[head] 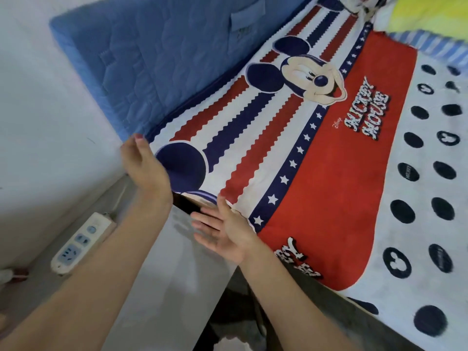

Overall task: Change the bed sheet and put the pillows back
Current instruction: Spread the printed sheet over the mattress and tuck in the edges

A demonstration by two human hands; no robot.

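Bedding fills most of the view: a blue quilted mattress point(162, 59) lies along the white wall point(38, 97), and a cartoon-mouse sheet point(316, 158) with red, white and navy stripes, stars and black dots is spread over most of it, leaving the far strip bare. Yellow and striped bedding point(430, 24) sits at the top right corner. Grey floor point(164, 287) shows beside the bed, with a white power strip point(81, 241) near the wall. At the sheet's near corner, the left hand point(144, 163) has relaxed straight fingers against the sheet's edge, gripping nothing. The right hand point(225, 231) is spread flat, palm up, just under the sheet's hem.
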